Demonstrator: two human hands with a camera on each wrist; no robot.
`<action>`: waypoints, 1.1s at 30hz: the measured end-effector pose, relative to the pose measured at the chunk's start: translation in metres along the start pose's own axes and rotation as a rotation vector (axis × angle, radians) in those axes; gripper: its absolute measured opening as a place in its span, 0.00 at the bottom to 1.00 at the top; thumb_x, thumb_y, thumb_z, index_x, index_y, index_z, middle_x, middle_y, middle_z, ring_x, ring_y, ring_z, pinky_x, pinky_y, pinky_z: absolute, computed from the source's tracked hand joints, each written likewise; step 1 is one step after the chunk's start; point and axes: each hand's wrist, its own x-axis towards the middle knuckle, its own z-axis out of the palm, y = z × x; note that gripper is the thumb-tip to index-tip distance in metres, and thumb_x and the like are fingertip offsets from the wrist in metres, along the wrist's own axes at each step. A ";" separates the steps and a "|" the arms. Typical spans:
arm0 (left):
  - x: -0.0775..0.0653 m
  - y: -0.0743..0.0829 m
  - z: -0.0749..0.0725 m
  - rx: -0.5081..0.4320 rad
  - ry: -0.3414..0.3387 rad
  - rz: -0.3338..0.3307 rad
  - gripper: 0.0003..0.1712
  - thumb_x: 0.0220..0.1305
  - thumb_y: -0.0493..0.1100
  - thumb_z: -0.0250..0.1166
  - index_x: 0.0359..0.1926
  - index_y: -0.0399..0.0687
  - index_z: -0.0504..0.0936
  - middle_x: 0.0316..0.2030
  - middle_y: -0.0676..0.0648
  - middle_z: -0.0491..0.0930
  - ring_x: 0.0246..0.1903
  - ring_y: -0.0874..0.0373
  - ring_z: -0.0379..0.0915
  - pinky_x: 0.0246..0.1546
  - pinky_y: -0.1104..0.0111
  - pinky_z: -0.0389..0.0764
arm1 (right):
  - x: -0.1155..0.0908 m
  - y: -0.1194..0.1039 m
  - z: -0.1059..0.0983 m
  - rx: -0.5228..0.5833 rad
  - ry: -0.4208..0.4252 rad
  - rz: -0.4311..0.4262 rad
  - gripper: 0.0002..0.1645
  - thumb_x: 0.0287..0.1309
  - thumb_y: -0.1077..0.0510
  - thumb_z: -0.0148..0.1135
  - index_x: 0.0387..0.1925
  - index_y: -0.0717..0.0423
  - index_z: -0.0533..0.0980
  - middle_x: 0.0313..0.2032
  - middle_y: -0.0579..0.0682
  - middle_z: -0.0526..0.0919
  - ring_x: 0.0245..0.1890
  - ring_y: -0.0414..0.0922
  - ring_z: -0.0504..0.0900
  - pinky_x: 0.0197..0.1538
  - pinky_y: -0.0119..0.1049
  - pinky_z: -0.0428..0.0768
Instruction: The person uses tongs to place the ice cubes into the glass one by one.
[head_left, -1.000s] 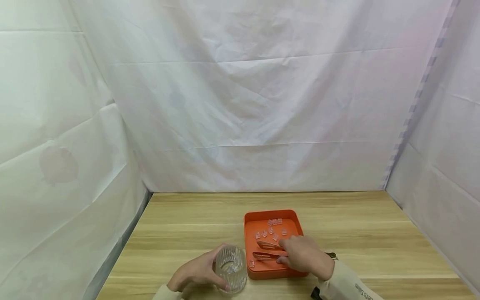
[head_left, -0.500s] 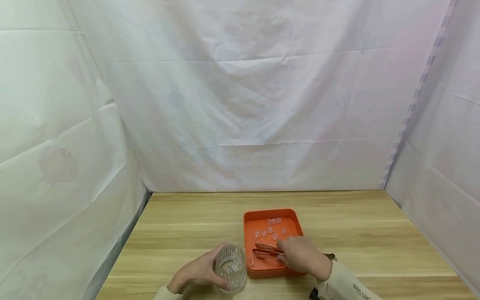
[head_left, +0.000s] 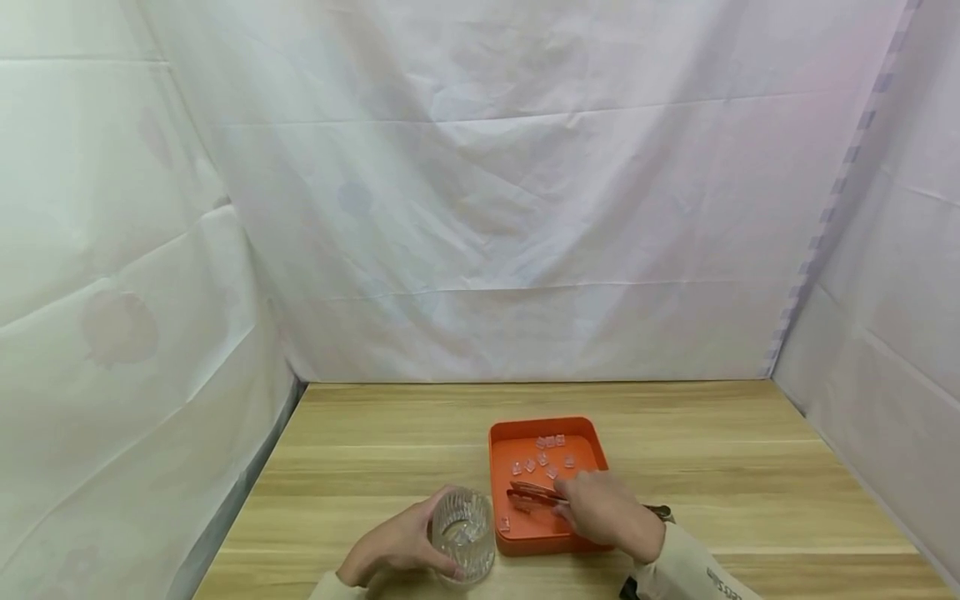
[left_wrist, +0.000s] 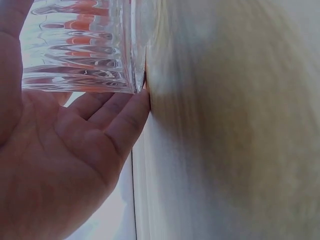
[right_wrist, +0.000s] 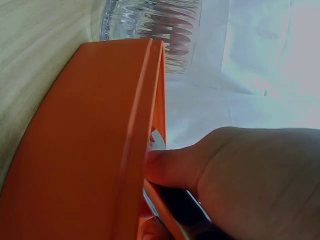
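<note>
A clear ribbed glass [head_left: 474,554] stands beside the tray's near left corner. My left hand [head_left: 401,540] holds it from the left, thumb in front and fingers behind; in the left wrist view the fingertips reach its base [left_wrist: 80,60]. Something clear shows in its bottom. My right hand [head_left: 606,512] grips reddish metallic tongs [head_left: 534,492], whose ends lie low inside the orange tray [head_left: 551,547], arms close together. Whether anything is between them I cannot tell. Several small clear cubes [head_left: 543,459] lie mostly behind the tongs, with a single cube [head_left: 504,524] near the left front corner.
The tray's raised wall [right_wrist: 90,135] stands between the wrist camera and the tong ends. A wooden table [head_left: 375,442] carries everything. White cloth [head_left: 480,208] hangs behind and along both sides.
The two arms of the tongs have come together, from spread apart one second ago to nearly touching now. My left hand and the glass stay in place.
</note>
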 end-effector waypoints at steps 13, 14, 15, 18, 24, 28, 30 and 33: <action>0.002 -0.001 -0.001 0.028 0.005 -0.024 0.51 0.43 0.51 0.82 0.67 0.65 0.63 0.56 0.54 0.75 0.56 0.57 0.72 0.57 0.59 0.74 | -0.001 0.009 -0.017 -0.014 0.265 -0.027 0.16 0.62 0.44 0.64 0.26 0.43 0.69 0.15 0.38 0.64 0.15 0.35 0.62 0.18 0.31 0.61; 0.002 -0.002 -0.001 0.030 0.006 -0.027 0.52 0.43 0.52 0.82 0.67 0.65 0.63 0.56 0.55 0.75 0.56 0.57 0.72 0.57 0.59 0.74 | -0.001 0.010 -0.018 -0.017 0.282 -0.025 0.17 0.62 0.43 0.64 0.25 0.43 0.69 0.15 0.37 0.63 0.15 0.35 0.61 0.18 0.31 0.61; 0.002 -0.002 -0.001 0.031 0.006 -0.030 0.52 0.43 0.52 0.82 0.67 0.65 0.63 0.56 0.55 0.75 0.56 0.57 0.72 0.57 0.58 0.74 | -0.001 0.010 -0.018 -0.020 0.301 -0.025 0.17 0.62 0.43 0.64 0.25 0.43 0.69 0.15 0.37 0.63 0.15 0.35 0.61 0.18 0.31 0.61; 0.002 -0.004 0.000 0.023 0.005 -0.038 0.52 0.42 0.52 0.82 0.67 0.65 0.63 0.56 0.56 0.75 0.57 0.58 0.72 0.58 0.58 0.73 | -0.002 0.012 -0.019 -0.038 0.357 -0.031 0.18 0.62 0.42 0.64 0.25 0.44 0.67 0.15 0.36 0.63 0.15 0.34 0.61 0.18 0.30 0.60; 0.001 -0.005 0.001 0.003 0.001 -0.027 0.51 0.43 0.51 0.82 0.67 0.64 0.64 0.57 0.54 0.75 0.57 0.57 0.72 0.58 0.58 0.73 | -0.003 0.015 -0.020 -0.039 0.433 -0.040 0.17 0.62 0.43 0.64 0.26 0.44 0.68 0.14 0.35 0.61 0.13 0.32 0.59 0.18 0.29 0.59; 0.002 -0.004 0.001 -0.014 0.001 -0.026 0.50 0.43 0.50 0.82 0.66 0.64 0.65 0.57 0.54 0.76 0.57 0.56 0.72 0.58 0.60 0.73 | -0.003 0.016 -0.022 -0.037 0.459 -0.030 0.16 0.62 0.44 0.65 0.27 0.44 0.69 0.14 0.35 0.61 0.13 0.32 0.57 0.18 0.28 0.59; 0.002 -0.003 0.000 -0.025 0.001 -0.030 0.49 0.43 0.49 0.82 0.66 0.64 0.65 0.57 0.53 0.75 0.57 0.55 0.72 0.58 0.59 0.73 | -0.003 0.016 -0.023 -0.031 0.469 -0.023 0.16 0.62 0.45 0.66 0.26 0.44 0.69 0.14 0.35 0.61 0.12 0.32 0.57 0.18 0.28 0.59; 0.003 -0.002 -0.001 -0.034 0.003 -0.037 0.49 0.43 0.48 0.82 0.66 0.64 0.65 0.57 0.53 0.75 0.57 0.54 0.72 0.59 0.58 0.73 | -0.003 0.015 -0.024 -0.031 0.475 -0.016 0.16 0.62 0.45 0.66 0.27 0.44 0.70 0.14 0.35 0.61 0.12 0.32 0.57 0.18 0.28 0.59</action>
